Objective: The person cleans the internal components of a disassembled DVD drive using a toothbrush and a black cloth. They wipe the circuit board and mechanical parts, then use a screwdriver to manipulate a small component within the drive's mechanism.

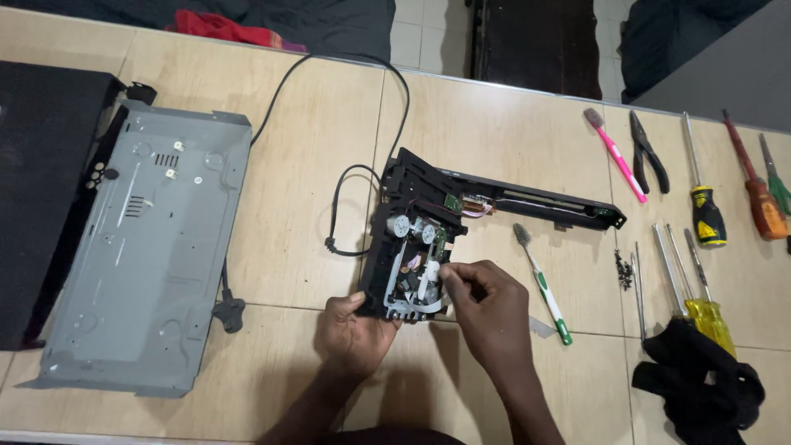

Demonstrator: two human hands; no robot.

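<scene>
A black disc drive mechanism (pixel 412 255) with white gears and a small green circuit board lies on the beige tiled table (pixel 313 165). My left hand (pixel 356 334) grips its near left corner from below. My right hand (pixel 484 301) hovers over its right side, fingers pinched on a small white part at the mechanism; what exactly it pinches is hidden by the fingers. A long black front panel (pixel 527 202) lies touching the mechanism's far end, stretching right.
Grey metal chassis (pixel 148 247) and black cover (pixel 41 189) at left; a black power cord (pixel 346 107) loops behind. White-green toothbrush (pixel 544 284), pink toothbrush (pixel 614 152), pliers (pixel 647 152), several screwdrivers (pixel 704 210), loose screws (pixel 624 268), black cloth (pixel 700 383) at right.
</scene>
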